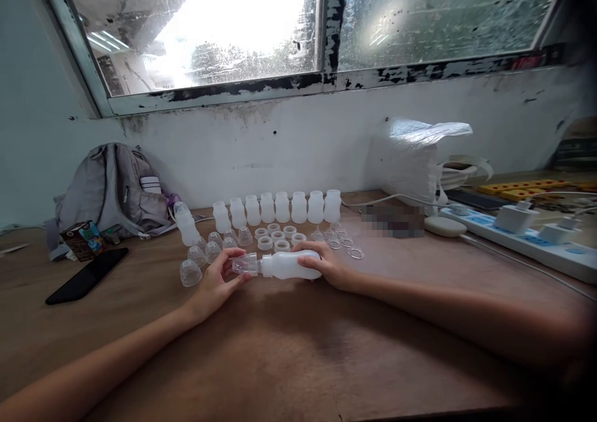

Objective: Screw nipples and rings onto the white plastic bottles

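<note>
My right hand (330, 268) is wrapped round the body of a frosted white baby bottle (285, 265), held on its side above the table. The bottle's neck points left, toward my left hand (218, 280). Between the thumb and fingers of that hand is a clear plastic cap (247, 264), its open end at the bottle's neck. Whether the cap is fitted on cannot be told. Just beyond my hands lie white collar rings (265, 243), clear domed caps (190, 273) and thin clear rings (355, 253).
Several open bottles (282, 207) stand in a row by the wall, with another bottle (186, 224) at their left. A black phone (87, 276), small box (84, 240) and grey backpack (100, 192) are leftward. A power strip (527, 235) with chargers and cables lies rightward.
</note>
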